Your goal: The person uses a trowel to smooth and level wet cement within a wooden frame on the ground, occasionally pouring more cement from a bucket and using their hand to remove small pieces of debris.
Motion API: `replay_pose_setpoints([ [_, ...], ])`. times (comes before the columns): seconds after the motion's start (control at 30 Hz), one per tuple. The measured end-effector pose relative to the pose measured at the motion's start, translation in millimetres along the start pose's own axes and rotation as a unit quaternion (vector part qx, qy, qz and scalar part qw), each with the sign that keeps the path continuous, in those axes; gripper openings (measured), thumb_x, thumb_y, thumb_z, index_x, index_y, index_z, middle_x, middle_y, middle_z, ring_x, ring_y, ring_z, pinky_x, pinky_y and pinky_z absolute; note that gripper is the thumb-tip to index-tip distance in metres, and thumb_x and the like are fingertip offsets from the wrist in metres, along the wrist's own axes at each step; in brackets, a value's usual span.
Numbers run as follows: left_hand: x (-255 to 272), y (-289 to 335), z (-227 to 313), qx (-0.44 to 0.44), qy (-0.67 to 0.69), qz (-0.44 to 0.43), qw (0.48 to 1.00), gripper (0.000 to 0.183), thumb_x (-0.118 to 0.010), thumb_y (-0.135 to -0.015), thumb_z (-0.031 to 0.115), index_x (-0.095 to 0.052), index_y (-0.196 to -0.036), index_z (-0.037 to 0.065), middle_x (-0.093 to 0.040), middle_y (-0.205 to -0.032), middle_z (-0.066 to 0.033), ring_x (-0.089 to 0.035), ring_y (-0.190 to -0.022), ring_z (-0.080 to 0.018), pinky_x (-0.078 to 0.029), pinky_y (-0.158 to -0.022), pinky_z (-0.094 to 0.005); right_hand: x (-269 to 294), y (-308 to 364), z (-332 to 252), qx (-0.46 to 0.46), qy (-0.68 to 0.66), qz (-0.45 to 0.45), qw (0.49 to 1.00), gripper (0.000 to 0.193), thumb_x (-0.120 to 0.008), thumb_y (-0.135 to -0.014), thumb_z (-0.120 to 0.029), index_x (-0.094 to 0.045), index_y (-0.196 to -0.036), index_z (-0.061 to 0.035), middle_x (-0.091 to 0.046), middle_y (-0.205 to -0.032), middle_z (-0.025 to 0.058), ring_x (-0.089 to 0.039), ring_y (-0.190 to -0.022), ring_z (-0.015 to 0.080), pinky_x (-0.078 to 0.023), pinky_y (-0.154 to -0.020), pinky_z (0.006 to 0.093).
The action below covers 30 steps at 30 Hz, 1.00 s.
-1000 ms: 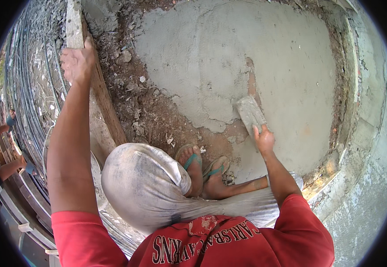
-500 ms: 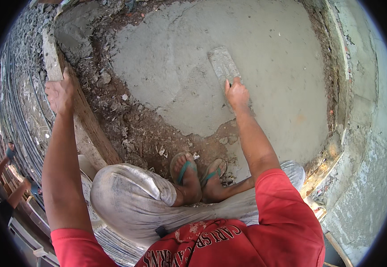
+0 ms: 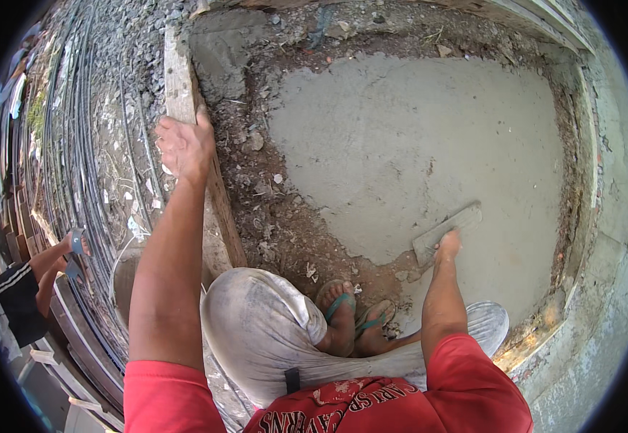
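Note:
Wet grey concrete (image 3: 371,137) covers most of the ground inside the frame, smoother on the right than along its ragged near-left edge. My right hand (image 3: 449,245) is closed round the handle of a flat rectangular concrete float (image 3: 462,218), whose blade lies on the concrete near its lower edge, slanting up to the right. The handle is mostly hidden by my fingers. On the left, my left hand (image 3: 185,147) grips the top of a wooden plank (image 3: 179,79) set on edge, thumb on the inner side.
Bare soil with small stones (image 3: 263,209) borders the concrete on the left. My sandalled feet (image 3: 339,317) stand at its near edge. Long steel bars (image 3: 76,144) lie beyond the plank. Another person's legs (image 3: 50,267) show at far left. A concrete surface (image 3: 613,216) runs along the right.
The float has swung from the middle of the concrete back toward me and to the right, turning to a new slant. My left hand stays on the plank. The view has shifted left.

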State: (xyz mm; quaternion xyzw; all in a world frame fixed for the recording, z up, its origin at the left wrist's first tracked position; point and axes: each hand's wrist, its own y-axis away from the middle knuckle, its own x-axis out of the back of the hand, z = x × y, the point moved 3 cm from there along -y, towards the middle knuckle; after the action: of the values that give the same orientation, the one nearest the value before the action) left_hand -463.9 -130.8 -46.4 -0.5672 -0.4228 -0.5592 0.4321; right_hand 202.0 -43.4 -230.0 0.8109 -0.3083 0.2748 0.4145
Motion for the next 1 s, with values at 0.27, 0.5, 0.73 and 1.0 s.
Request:
replay_pose_setpoints([
  [0.27,-3,-2,-7,0.002,0.007,-0.011,1.000,0.074,-0.061,-0.091,0.060,-0.048,-0.123,-0.005,-0.054,-0.122,-0.0227,-0.059,-0.116,-0.0399,-0.054,-0.090,-0.0501,-204,129,-186,0.296,0.234,-0.127,0.917,0.059,-0.039,-0.102,-0.039,-0.062,-0.120,0.0121,-0.071,-0.102,0.0263,-0.070,-0.062,0.0339,-0.057,-0.062,0.0415],
  [0.5,-1,-6,2,-0.007,0.032,-0.031,0.999,0.075,-0.060,-0.093,0.057,-0.047,-0.126,-0.009,-0.053,-0.125,-0.0252,-0.059,-0.117,-0.0382,-0.054,-0.092,-0.0492,-292,255,-184,0.565,0.372,-0.202,0.709,0.064,-0.046,-0.098,-0.046,-0.058,-0.135,0.0053,-0.066,-0.123,0.0278,-0.071,-0.103,0.0360,-0.055,-0.094,0.0454],
  [0.73,-7,-2,-5,0.000,0.046,-0.026,0.999,0.079,-0.060,-0.091,0.060,-0.046,-0.129,-0.008,-0.052,-0.130,-0.0243,-0.054,-0.123,-0.0387,-0.049,-0.097,-0.0506,-191,280,-107,0.525,0.576,-0.384,0.496,0.053,-0.051,-0.099,-0.044,-0.066,-0.121,0.0016,-0.070,-0.108,0.0276,-0.069,-0.104,0.0403,-0.056,-0.091,0.0495],
  [1.0,-13,-6,-8,0.015,0.020,-0.038,0.999,0.085,-0.057,-0.090,0.067,-0.045,-0.131,-0.007,-0.052,-0.133,-0.0232,-0.054,-0.125,-0.0401,-0.048,-0.100,-0.0514,-29,194,54,0.531,0.571,-0.406,0.476,0.043,-0.055,-0.098,-0.045,-0.062,-0.097,-0.0025,-0.071,-0.080,0.0240,-0.071,-0.078,0.0432,-0.058,-0.071,0.0532],
])
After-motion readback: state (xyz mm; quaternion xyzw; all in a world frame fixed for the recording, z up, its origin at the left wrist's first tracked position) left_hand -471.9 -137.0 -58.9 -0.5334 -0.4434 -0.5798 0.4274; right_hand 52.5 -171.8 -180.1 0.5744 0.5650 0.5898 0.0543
